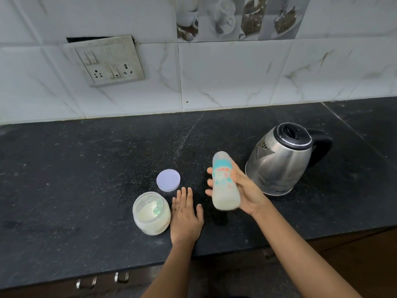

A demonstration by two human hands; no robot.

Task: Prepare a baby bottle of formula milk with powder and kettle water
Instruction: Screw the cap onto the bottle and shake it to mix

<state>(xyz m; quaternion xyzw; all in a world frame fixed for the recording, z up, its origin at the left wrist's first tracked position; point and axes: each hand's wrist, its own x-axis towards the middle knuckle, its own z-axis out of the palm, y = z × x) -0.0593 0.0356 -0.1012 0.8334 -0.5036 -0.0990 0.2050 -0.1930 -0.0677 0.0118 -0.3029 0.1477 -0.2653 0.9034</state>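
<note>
My right hand [247,190] grips a capped baby bottle [224,186] above the black counter [86,168], tilted, with pale milk filling its lower part. The bottle looks blurred. My left hand [185,216] lies flat on the counter with straight fingers, just right of an open clear jar of formula powder [151,214] that has a green scoop inside. The jar's round pale lid [168,180] lies flat on the counter behind the jar. A steel kettle [281,158] with a black lid and handle stands to the right of the bottle, lid closed.
A tiled wall with a switch and socket plate [107,61] rises behind the counter. The counter's front edge runs below my forearms, with metal drawer handles [103,280] under it at the lower left.
</note>
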